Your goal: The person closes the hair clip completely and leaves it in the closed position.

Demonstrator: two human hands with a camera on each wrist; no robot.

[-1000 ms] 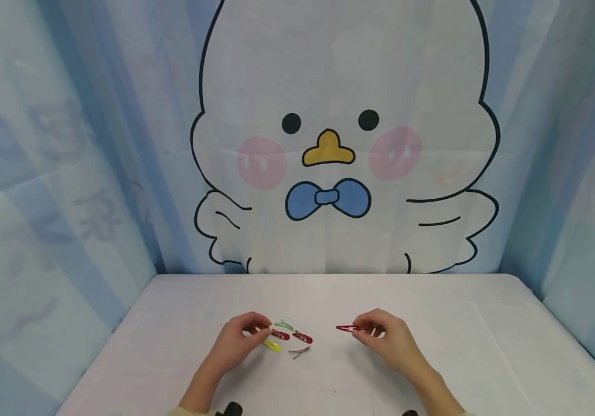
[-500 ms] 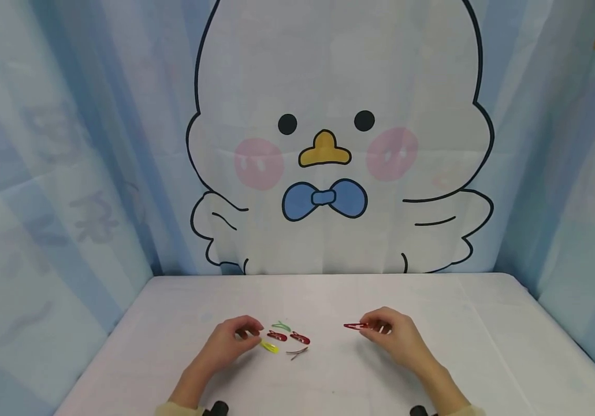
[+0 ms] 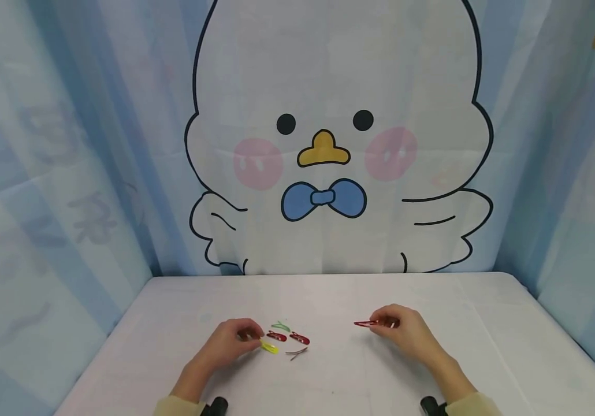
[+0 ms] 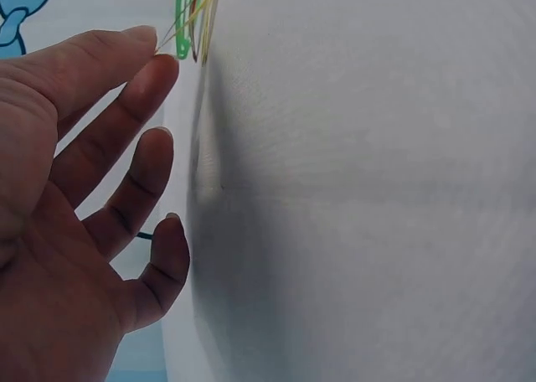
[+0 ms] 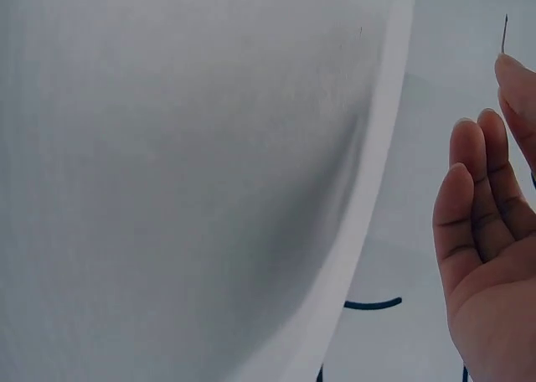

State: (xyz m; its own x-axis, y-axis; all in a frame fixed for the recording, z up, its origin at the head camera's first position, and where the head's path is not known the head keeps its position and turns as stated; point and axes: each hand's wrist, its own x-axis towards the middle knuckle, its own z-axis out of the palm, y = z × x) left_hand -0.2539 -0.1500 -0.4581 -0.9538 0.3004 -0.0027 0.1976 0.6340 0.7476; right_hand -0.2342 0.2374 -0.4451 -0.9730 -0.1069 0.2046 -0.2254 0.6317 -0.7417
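Observation:
My left hand [image 3: 232, 341] is at the left end of a yellow snap hair clip [image 3: 270, 347], pinching its tip between thumb and forefinger; the left wrist view shows its thin yellow edges running out from the fingertips. Two dark red hair clips, a left one [image 3: 276, 336] and a right one [image 3: 300, 338], lie just beyond it, with a green hair clip [image 3: 280, 327] behind them. A brownish, opened clip [image 3: 297, 352] lies nearest the front. Off to the right, my right hand [image 3: 404, 330] holds up a red snap clip [image 3: 364, 323] by one end, its tip pointing left.
The clips lie on a white-covered table [image 3: 339, 381] that ends at a straight back edge. Behind it hangs a pale curtain [image 3: 328, 242] with a cartoon bird, and blue-striped curtains flank both sides.
My right hand has drawn rightward and slightly away with the red clip. My left hand has moved off the left red clip, back to the end of the yellow one. The head view has shifted slightly.

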